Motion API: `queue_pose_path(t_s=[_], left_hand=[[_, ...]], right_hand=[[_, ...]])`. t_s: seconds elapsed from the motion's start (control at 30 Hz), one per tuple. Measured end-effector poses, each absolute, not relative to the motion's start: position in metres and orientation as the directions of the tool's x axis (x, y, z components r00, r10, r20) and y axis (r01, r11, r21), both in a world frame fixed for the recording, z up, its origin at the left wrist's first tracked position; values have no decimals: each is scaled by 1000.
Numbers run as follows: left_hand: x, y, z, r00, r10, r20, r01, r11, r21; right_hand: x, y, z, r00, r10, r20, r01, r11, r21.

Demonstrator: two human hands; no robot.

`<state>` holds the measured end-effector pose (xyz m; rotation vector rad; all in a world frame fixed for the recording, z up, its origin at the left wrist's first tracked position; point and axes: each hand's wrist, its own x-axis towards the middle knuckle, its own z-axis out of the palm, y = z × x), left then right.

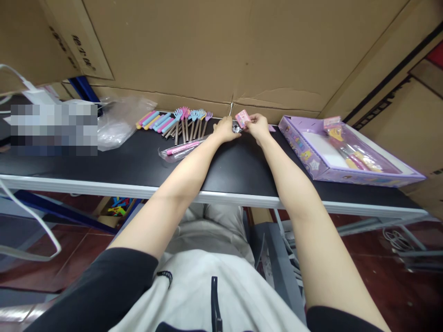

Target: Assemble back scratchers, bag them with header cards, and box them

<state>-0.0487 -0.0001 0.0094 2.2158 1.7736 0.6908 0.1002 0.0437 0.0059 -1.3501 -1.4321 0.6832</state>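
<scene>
My right hand (259, 128) pinches a small pink printed card (242, 118) at its edge, above the black tabletop. Close beside it, my left hand (224, 130) has its fingers closed around shiny clear plastic. This seems to be the end of a clear bag (168, 157) that runs under my left forearm. Inside the bag lies a pink handle (182, 147); the rest of that item is hidden by my hand and wrist. Just left of my left hand are several back scratchers (188, 124) with claw-shaped heads and metal rods. Their colored handles (155, 121) are lined up side by side.
On the right stands a purple display box (311, 161) holding bagged back scratchers (356, 150). A crumpled clear plastic bag (119, 122) lies at the left, near a white cable (14, 69). Cardboard (207, 50) walls the table's back. Another pink card (272, 128) lies behind my right wrist.
</scene>
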Motion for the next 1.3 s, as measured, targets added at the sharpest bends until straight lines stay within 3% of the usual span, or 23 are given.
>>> queue_pose_path(t_s=[0.43,0.7,0.97,1.3], left_hand=[[-52,16,-2,187,943,275,811,-306,499],[-55,23,-7,198,930,310,767,-344,541],[-56,22,-6,210,929,305,745,-354,565],[-57,22,-6,220,926,306,709,-367,602]], right_hand=[[107,53,-2,16,904,427,521,357,-776],[103,46,4,61,914,401,527,311,-791],[101,38,7,67,973,222,323,189,-927],[105,47,1,112,966,233,348,181,-920]])
